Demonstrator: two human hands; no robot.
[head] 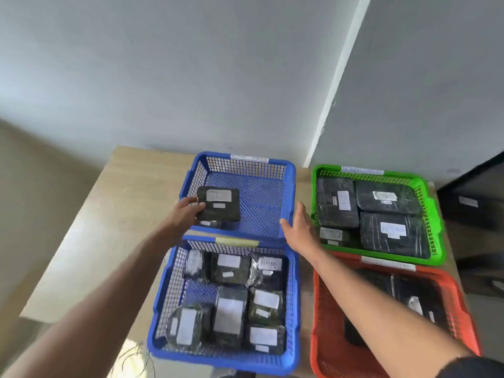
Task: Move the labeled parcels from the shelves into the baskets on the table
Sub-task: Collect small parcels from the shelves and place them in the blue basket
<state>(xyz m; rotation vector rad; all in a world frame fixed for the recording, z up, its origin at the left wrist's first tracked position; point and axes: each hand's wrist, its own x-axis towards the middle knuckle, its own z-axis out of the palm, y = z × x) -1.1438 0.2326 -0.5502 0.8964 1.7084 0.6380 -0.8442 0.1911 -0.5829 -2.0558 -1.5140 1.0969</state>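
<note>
**Four baskets on a pale table, one parcel held over the far blue one**

A light wood-grain table [131, 192] fills the lower half of the frame, set against a grey wall [191, 72] with a white vertical strip [338, 80] running down at upper right. Bare tabletop lies open at left of centre; the right side is packed, with dark furniture [474, 203] just beyond the table's right edge.

Four mesh baskets sit in a two-by-two block, rims close or touching. The far blue basket [272, 162] at centre has most of its floor bare. The near blue basket [293, 309] at lower centre holds several dark parcels with white labels. The green basket [433, 214] at right holds four dark parcels, nearly filling it. The orange basket [327, 336] at lower right holds dark parcels partly hidden by the right forearm.

The left hand [185, 211] grips a dark labelled parcel [218, 204] by its left edge, over the left part of the far blue basket. The right hand [300, 227] is spread wide and holds nothing, between the far blue and green baskets.

A strip on the far blue rim begins "RETURN"; one green-basket parcel label [392, 230] reads "RETURN". Other writing is too blurred to read
</note>
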